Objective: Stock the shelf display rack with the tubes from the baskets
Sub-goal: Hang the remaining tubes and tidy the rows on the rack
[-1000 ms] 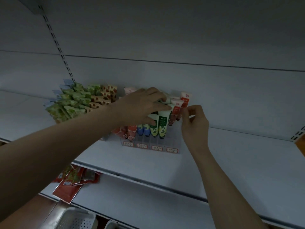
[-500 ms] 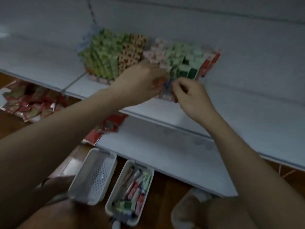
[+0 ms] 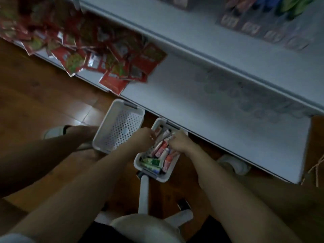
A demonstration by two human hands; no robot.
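Head view, dim and blurred: both hands are down in the right-hand white basket (image 3: 168, 178) on the wooden floor (image 3: 43, 102), left hand (image 3: 142, 138) and right hand (image 3: 178, 142) with fingers curled among the tubes (image 3: 162, 149); whether either actually pinches a tube, cannot tell. The tubes lie loose in that basket, red, white and green, while the perforated basket (image 3: 119, 127) just beside it to the left holds none. Display rack (image 3: 263, 30) sits on the upper shelf (image 3: 175, 32) at top right, well apart from the hands; red packets (image 3: 112, 65) are piled on the lower shelf (image 3: 192, 95).
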